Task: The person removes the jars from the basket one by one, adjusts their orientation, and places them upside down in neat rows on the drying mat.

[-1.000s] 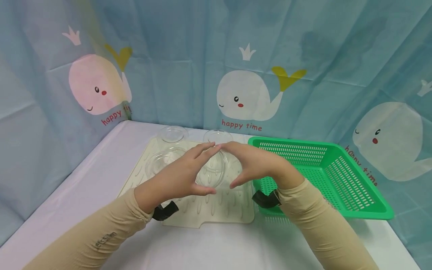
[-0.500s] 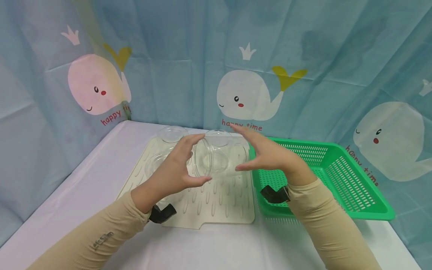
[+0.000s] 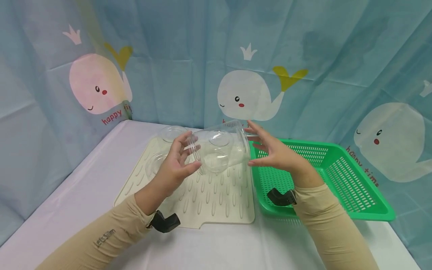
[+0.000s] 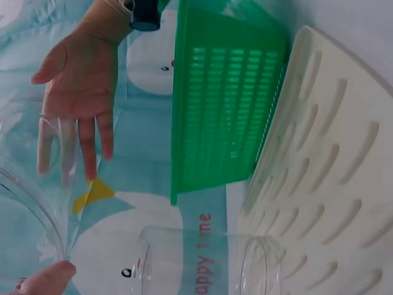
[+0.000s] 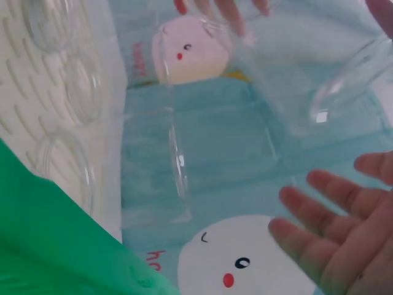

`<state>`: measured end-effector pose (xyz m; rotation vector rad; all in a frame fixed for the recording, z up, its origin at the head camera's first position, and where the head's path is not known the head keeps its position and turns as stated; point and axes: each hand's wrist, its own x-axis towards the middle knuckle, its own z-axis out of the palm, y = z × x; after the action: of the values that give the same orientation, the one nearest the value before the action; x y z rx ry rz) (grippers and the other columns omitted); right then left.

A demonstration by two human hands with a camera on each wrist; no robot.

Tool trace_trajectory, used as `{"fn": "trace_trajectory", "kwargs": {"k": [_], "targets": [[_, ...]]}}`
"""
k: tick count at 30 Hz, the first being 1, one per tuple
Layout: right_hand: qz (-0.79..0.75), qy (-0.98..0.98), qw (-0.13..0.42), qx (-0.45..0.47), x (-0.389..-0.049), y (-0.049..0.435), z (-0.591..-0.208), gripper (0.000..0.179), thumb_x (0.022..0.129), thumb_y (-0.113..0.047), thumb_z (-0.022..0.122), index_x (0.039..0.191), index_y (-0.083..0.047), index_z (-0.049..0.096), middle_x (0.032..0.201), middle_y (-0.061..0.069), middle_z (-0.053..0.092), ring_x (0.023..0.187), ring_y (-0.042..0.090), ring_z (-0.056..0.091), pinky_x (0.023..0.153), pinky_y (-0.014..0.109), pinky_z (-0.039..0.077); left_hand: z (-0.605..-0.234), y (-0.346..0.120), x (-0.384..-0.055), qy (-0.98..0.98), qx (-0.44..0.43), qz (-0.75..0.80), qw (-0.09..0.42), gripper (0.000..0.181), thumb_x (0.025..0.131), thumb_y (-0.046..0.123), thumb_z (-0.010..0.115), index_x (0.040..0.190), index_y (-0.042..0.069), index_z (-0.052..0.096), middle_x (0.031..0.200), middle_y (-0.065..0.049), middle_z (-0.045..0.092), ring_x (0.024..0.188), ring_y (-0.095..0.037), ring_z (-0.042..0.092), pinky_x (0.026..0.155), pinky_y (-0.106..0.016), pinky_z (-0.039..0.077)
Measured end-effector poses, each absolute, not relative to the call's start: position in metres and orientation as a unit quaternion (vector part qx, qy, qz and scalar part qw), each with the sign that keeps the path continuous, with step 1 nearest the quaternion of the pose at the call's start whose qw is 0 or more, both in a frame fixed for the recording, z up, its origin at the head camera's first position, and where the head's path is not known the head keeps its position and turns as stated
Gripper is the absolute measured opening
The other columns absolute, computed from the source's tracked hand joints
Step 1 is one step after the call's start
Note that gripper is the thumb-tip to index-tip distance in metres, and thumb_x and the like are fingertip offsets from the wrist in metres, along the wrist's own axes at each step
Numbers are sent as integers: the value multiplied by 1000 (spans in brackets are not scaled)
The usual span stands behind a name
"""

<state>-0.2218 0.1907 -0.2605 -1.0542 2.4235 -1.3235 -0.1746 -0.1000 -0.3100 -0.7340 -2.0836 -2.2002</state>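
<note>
A clear, see-through jar [image 3: 233,146] is held up in the air on its side above the mat, its wide rimmed end toward the left. My left hand [image 3: 173,161] grips that end, thumb on the near side and fingers showing through the clear wall. At the opposite end, my right hand [image 3: 276,155] holds its fingers spread and nearly straight, fingertips right at the jar's edge. The left wrist view shows the left thumb [image 4: 52,279] on the jar's curved rim, with the right palm [image 4: 80,92] facing it. In the right wrist view the held jar [image 5: 288,74] is blurred.
Several other clear jars stand on a cream ribbed mat [image 3: 209,213], among them one jar [image 3: 156,163] partly behind the left hand and another jar [image 3: 172,131] at the back. A green slotted basket [image 3: 364,214] stands at right. A whale-printed curtain [image 3: 175,82] closes off the back.
The jar has turned in my hands from facing me to lying sideways, rim to the left. My right hand has moved right, away from the left, and its fingers have spread.
</note>
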Motion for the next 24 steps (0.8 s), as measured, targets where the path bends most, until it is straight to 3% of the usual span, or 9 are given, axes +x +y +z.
{"fn": "trace_trajectory", "kwargs": {"k": [4, 9, 17, 24], "targets": [[-501, 771, 130, -370, -219, 191, -262, 101, 77, -7, 72, 148, -22, 2, 152, 6, 9, 136, 30, 23, 103, 39, 35, -313, -93, -173, -618, -247, -746, -23, 78, 81, 8, 58, 143, 11, 11, 145, -15, 19, 132, -35, 26, 95, -32, 42], [-532, 723, 150, -415, -217, 191, -266, 97, 78, -8, 72, 148, -12, 4, 154, 6, 2, 134, 39, 20, 97, 30, 42, -320, -89, -173, -564, -241, -786, -83, 90, 80, 32, 68, 144, 12, 8, 145, -16, 16, 133, -39, 22, 100, -48, 36], [-540, 700, 131, -447, -214, 188, -266, 96, 77, -9, 73, 146, -2, 7, 153, 12, 5, 135, 37, 21, 107, 26, 27, -326, -89, -173, -535, -252, -799, -108, 86, 84, 32, 61, 145, 10, 4, 145, -18, 15, 134, -41, 21, 99, -54, 33], [-571, 661, 97, -477, -216, 183, -269, 95, 77, -21, 74, 145, 3, 11, 151, 18, 11, 133, 42, 20, 108, 27, 25, -323, -88, -171, -524, -257, -804, -112, 88, 84, 32, 62, 145, 10, 3, 145, -19, 15, 133, -40, 24, 99, -52, 34]]}}
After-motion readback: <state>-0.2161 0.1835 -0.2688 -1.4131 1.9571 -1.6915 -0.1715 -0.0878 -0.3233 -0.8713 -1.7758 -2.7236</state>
